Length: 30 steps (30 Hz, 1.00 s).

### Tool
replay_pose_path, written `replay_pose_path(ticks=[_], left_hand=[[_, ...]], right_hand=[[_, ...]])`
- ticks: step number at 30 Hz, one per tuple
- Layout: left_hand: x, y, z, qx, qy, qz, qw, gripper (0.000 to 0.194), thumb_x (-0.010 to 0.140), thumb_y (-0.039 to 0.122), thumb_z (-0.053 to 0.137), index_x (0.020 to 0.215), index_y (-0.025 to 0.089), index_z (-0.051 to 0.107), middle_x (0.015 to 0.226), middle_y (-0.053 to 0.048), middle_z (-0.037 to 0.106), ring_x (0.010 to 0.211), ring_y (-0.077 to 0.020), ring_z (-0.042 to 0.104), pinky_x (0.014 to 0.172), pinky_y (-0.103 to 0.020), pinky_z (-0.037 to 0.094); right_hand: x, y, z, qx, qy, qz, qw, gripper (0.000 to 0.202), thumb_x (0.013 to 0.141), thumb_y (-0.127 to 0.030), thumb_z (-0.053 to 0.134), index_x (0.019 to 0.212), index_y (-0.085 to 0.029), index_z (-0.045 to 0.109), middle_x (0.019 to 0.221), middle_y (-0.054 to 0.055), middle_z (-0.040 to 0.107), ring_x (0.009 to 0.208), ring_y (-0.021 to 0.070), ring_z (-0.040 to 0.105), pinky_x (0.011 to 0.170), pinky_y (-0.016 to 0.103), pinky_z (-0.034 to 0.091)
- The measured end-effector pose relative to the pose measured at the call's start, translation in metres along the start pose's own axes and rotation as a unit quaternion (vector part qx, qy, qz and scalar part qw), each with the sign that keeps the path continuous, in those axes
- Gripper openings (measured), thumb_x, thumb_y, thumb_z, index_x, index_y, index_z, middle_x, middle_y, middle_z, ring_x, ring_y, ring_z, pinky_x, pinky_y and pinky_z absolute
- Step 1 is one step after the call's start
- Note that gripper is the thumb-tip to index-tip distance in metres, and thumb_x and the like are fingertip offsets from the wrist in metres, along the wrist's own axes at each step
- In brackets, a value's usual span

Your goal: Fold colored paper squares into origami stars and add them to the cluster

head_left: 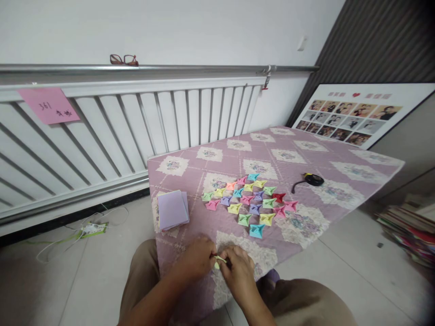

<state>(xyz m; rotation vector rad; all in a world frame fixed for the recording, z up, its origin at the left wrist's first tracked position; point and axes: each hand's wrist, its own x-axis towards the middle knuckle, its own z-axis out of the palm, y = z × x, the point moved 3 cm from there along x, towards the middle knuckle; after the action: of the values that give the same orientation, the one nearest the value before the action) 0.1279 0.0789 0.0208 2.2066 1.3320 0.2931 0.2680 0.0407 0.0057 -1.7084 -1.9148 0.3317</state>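
A small folded piece of light green paper (219,259) is pinched between my two hands over the near edge of the table. My left hand (200,257) has its fingers closed on the paper's left end. From the other side, the fingers of my right hand (238,266) grip it, hiding part of its shape. Just beyond my hands stand several folded paper boats (256,231) in slanting rows, in blue, green, yellow, pink, purple and red. To the left lies a stack of square paper sheets (172,209), with a lilac one on top.
A floral cloth covers the table (200,167). A black and yellow tape measure (313,179) lies to the right. Behind are a white radiator (176,117) and a leaning photo board (343,97). Cables (68,246) lie on the floor at left, and stacked papers (408,231) stand at right.
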Motion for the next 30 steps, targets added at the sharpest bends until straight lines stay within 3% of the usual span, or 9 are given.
replay_pose_path(ticks=[6,10,13,17,20,24,30], left_hand=[[-0.011,0.006,-0.003,0.01,0.011,0.017,1.0,0.006,0.08,0.015,0.054,0.076,0.018,0.056,0.079,0.001,0.057,0.075,-0.0144,0.05,0.065,-0.025,0.035],[-0.027,0.012,-0.006,0.092,0.091,0.072,0.989,0.008,0.089,0.016,0.05,0.085,0.019,0.056,0.088,0.0,0.057,0.085,-0.0172,0.05,0.075,-0.029,0.038],[-0.036,0.007,0.004,0.191,0.129,0.122,0.965,0.011,0.093,0.02,0.048,0.085,0.019,0.055,0.088,-0.001,0.057,0.084,-0.0198,0.049,0.076,-0.034,0.039],[-0.042,-0.006,0.025,0.233,0.128,0.143,0.953,0.011,0.093,0.023,0.049,0.084,0.019,0.054,0.086,-0.001,0.056,0.08,-0.0198,0.048,0.071,-0.034,0.038],[-0.046,-0.012,0.032,0.205,0.122,0.119,0.964,0.008,0.092,0.022,0.053,0.085,0.02,0.057,0.088,-0.001,0.058,0.081,-0.0195,0.049,0.072,-0.035,0.038],[-0.05,-0.01,0.03,0.117,0.107,0.05,0.986,0.01,0.09,0.019,0.054,0.081,0.02,0.06,0.089,0.0,0.059,0.086,-0.0191,0.05,0.078,-0.035,0.037],[-0.052,-0.006,0.021,0.004,0.126,-0.058,0.99,0.009,0.087,0.018,0.057,0.08,0.021,0.062,0.091,-0.001,0.06,0.091,-0.0199,0.05,0.084,-0.037,0.035]], right_hand=[[0.0,0.001,-0.005,0.044,-0.017,-0.041,0.998,0.008,0.079,-0.021,0.062,0.073,-0.025,0.059,0.072,-0.004,0.063,0.075,0.0177,0.059,0.075,0.033,0.034],[-0.001,-0.004,-0.011,0.049,0.017,-0.105,0.993,0.012,0.082,-0.016,0.054,0.078,-0.026,0.059,0.076,-0.003,0.063,0.078,0.0177,0.058,0.086,0.038,0.032],[-0.006,-0.007,-0.008,0.029,0.048,-0.132,0.99,0.018,0.081,-0.01,0.051,0.079,-0.026,0.058,0.079,-0.003,0.063,0.082,0.0177,0.058,0.097,0.044,0.024],[-0.015,-0.006,0.003,0.024,0.041,-0.137,0.989,0.019,0.08,-0.008,0.053,0.076,-0.026,0.058,0.079,-0.004,0.063,0.082,0.017,0.057,0.1,0.043,0.024],[-0.02,0.0,0.005,0.032,0.012,-0.127,0.991,0.021,0.078,-0.008,0.057,0.082,-0.028,0.06,0.087,-0.004,0.065,0.087,0.0176,0.058,0.098,0.041,0.028],[-0.023,0.005,0.001,0.009,-0.019,-0.13,0.991,0.018,0.078,-0.012,0.061,0.085,-0.029,0.061,0.094,-0.002,0.064,0.09,0.019,0.058,0.091,0.039,0.035],[-0.021,0.004,-0.001,-0.019,-0.012,-0.112,0.994,0.007,0.084,-0.02,0.058,0.083,-0.026,0.061,0.094,0.001,0.063,0.09,0.0215,0.057,0.082,0.037,0.04]])
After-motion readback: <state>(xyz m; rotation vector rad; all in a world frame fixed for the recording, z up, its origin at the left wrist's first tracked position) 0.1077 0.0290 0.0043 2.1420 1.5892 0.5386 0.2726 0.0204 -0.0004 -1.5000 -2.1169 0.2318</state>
